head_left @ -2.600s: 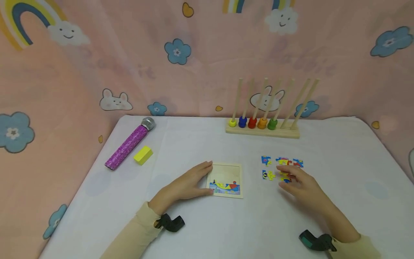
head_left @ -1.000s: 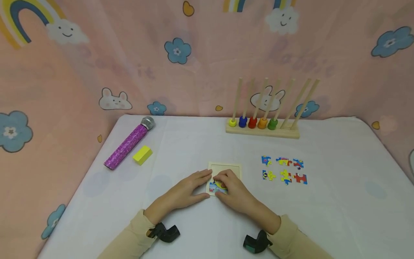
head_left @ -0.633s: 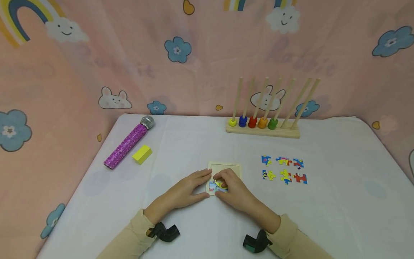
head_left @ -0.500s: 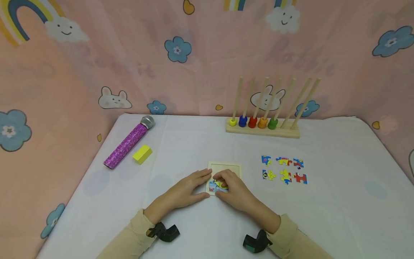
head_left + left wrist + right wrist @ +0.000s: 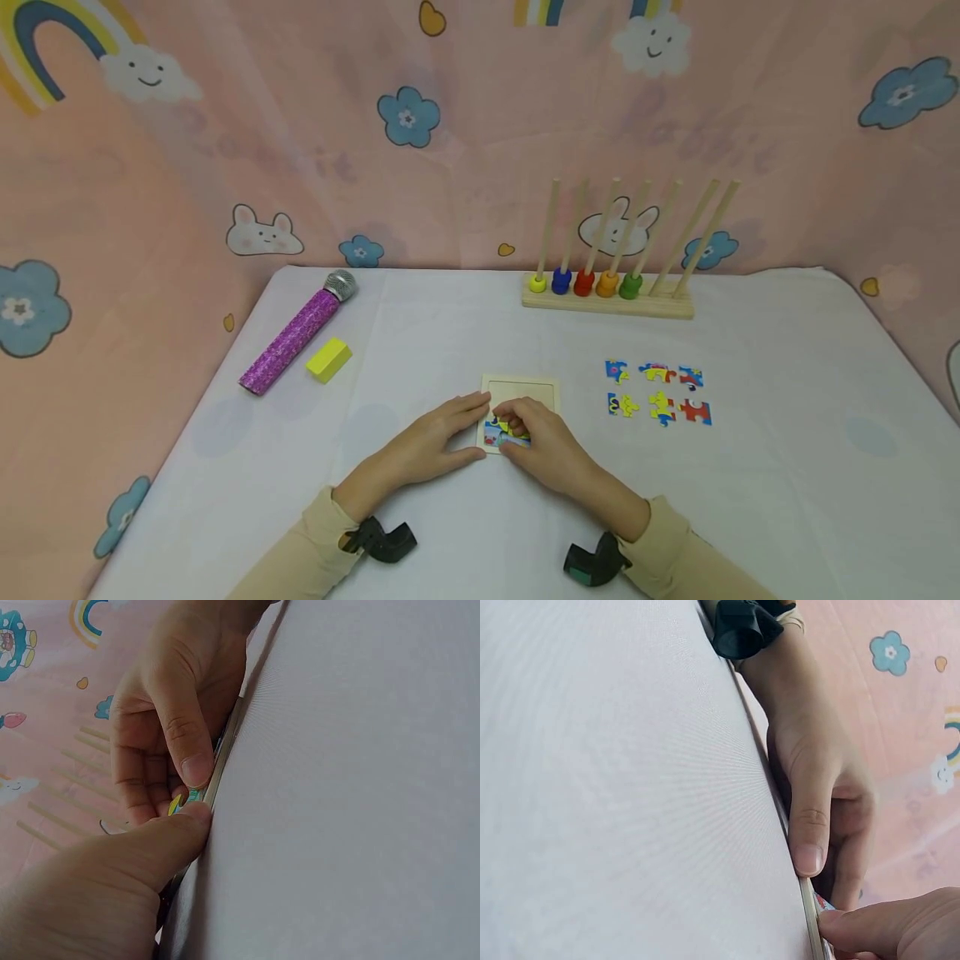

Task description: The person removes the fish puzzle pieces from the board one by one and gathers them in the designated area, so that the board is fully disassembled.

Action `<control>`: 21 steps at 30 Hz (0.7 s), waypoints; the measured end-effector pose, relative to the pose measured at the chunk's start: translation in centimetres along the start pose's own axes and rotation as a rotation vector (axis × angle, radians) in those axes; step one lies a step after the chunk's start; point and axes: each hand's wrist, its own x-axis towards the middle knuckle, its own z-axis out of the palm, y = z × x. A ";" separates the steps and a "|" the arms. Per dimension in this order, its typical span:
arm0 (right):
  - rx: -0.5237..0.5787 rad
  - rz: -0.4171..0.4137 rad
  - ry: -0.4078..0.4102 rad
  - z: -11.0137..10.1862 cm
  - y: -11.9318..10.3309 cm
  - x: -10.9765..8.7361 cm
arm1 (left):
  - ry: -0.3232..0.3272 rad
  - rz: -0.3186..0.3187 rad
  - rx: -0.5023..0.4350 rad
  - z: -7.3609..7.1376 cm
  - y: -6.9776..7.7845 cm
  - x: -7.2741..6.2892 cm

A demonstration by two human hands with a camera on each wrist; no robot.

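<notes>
A square wooden puzzle tray point(image 5: 525, 388) lies on the white table, with blue, yellow and red picture pieces across its lower part. Along its left edge rests my left hand point(image 5: 431, 437), fingers and thumb mostly straight against the frame. My right hand point(image 5: 551, 442) is bent over the tray's lower area, thumb and curled fingers pinching a small puzzle piece point(image 5: 176, 804). The left wrist view shows that piece's yellow part tilted up beside the fingertips; most of it is hidden. To the right lie several loose puzzle pieces, among them a red one point(image 5: 695, 412).
Behind stands a wooden peg abacus point(image 5: 607, 307) with coloured beads. At the left are a purple glittery microphone point(image 5: 292, 337) and a yellow block point(image 5: 328, 360). A pink patterned cloth point(image 5: 480, 167) hangs at the table's back.
My right hand has moved left from the loose pieces to the tray, where its fingers work over the lower part. My left hand stays at the tray's left edge, shifted slightly.
</notes>
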 end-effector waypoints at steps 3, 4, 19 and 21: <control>0.000 -0.001 0.004 0.0 -0.1 0.0 | 0.000 0.002 0.001 0.0 0.0 0.0; 0.002 -0.002 0.005 0.0 -0.1 0.0 | 0.000 0.003 0.001 0.0 0.0 0.0; 0.052 0.013 0.004 -2.5 0.6 -0.5 | -0.002 -0.009 -0.003 0.2 -0.1 0.1; 0.037 0.025 0.008 -3.1 0.9 -0.8 | 0.000 -0.008 0.006 0.1 -0.1 0.1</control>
